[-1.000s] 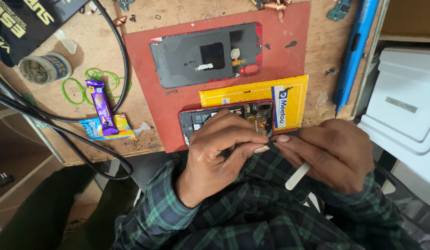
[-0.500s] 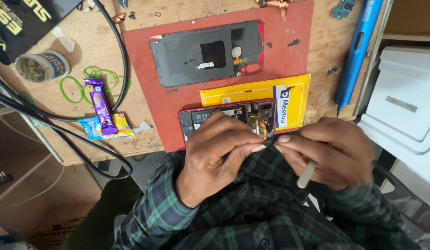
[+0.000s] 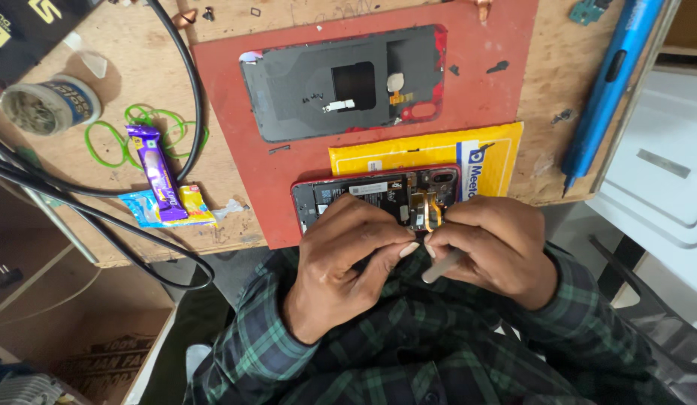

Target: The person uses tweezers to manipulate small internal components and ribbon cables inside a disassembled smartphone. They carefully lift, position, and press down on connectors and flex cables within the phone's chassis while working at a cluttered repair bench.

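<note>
Two bare hands meet over the near edge of the red rectangular work mat (image 3: pixel 236 161), fingertips pressed together on an opened red-framed smartphone (image 3: pixel 363 193) that lies along that edge with its circuitry and a gold flex strip showing. The left hand (image 3: pixel 348 259) covers the phone's near side, curled shut with thumb and forefinger pinched at the flex. The right hand (image 3: pixel 498 251) closes on a slim grey-white stick tool (image 3: pixel 442 266), whose tip is hidden between the fingers. Both hands hide most of the phone's lower half.

Under the phone's right end lies a yellow flat packet with a blue-and-white label (image 3: pixel 431 154). Farther back on the mat rests the dark detached back cover (image 3: pixel 341 86), inner face up. Along the right edge of the wooden bench top (image 3: pixel 86 217) lies a long blue pen-shaped tool (image 3: pixel 607 90). Toward the left edge sit a purple sweet wrapper (image 3: pixel 157 172), green rubber bands (image 3: pixel 131 131), a round white tub (image 3: pixel 45 109) and black cables (image 3: pixel 180 82) that trail off the near edge. Green-and-navy checked sleeves (image 3: pixel 408 352) fill the foreground.
</note>
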